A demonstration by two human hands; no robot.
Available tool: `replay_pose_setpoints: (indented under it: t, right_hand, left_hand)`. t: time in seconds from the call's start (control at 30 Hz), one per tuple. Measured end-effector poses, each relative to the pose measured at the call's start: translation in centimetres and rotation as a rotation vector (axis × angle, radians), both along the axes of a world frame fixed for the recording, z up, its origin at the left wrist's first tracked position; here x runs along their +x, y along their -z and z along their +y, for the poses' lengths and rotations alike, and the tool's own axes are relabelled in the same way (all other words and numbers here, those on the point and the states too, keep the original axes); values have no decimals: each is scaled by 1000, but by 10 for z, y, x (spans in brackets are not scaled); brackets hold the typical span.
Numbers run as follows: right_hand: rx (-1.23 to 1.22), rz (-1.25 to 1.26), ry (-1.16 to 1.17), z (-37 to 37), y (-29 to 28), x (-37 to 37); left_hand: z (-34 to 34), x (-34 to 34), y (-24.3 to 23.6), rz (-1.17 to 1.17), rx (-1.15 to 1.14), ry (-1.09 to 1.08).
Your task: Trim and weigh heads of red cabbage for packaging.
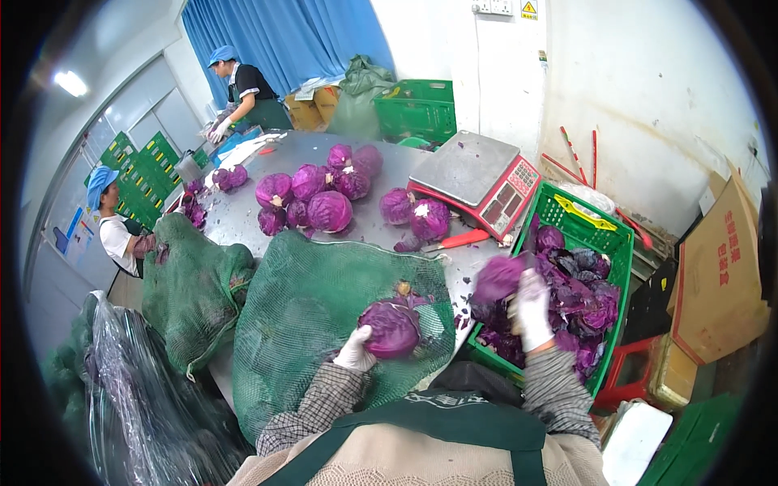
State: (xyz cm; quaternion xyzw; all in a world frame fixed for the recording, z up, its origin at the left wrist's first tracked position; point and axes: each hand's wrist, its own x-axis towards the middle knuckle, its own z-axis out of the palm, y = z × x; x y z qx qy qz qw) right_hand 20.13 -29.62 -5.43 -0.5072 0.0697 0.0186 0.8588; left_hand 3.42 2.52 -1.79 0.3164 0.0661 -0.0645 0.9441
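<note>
My gloved left hand [355,350] is closed against the left side of a red cabbage [391,329], which rests on a green mesh bag [304,283] spread over the table. Over a green crate [620,243] to the right, my gloved right hand [531,309] grips a loose purple cabbage leaf [498,279], slightly smeared by motion. Loose purple leaves [596,308] fill much of that crate. Beyond the mesh bag, a knife with a red-orange handle [463,239] lies on the table.
Several red cabbages [330,211] sit mid-table, left of a red scale [510,198]. A filled green mesh sack [190,283] stands at the left, beside clear plastic sheeting [134,389]. Two co-workers [247,93] in blue caps are at the far left. A cardboard box [721,267] leans at right.
</note>
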Motion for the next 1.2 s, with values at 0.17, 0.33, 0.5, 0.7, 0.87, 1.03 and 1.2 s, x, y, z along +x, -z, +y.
replay_pose_setpoints:
  t: [0.17, 0.33, 0.5, 0.7, 0.87, 1.03, 1.2]
  right_hand:
    - [-1078, -381, -8, -40, -29, 4]
    - [-779, -582, -525, 46, -111, -83]
    - [-819, -752, -396, 56, -109, -102]
    - [-761, -807, -353, 51, -127, -103]
    - [-795, -856, -310, 52, -128, -106]
    - [-782, -804, -289, 48, -123, -102]
    - [-311, -359, -109, 41, -130, -76]
  left_hand:
    - [-10, 23, -48, -166, 276, 110]
    - [-31, 33, -57, -205, 366, 144]
    - [-49, 30, -69, -127, 150, 60]
    - [-53, 22, -73, -183, 178, 49]
    - [-56, 23, -82, -208, 169, 62]
    - [-57, 21, -88, -241, 224, 45]
    - [-59, 13, -97, -251, 290, 184]
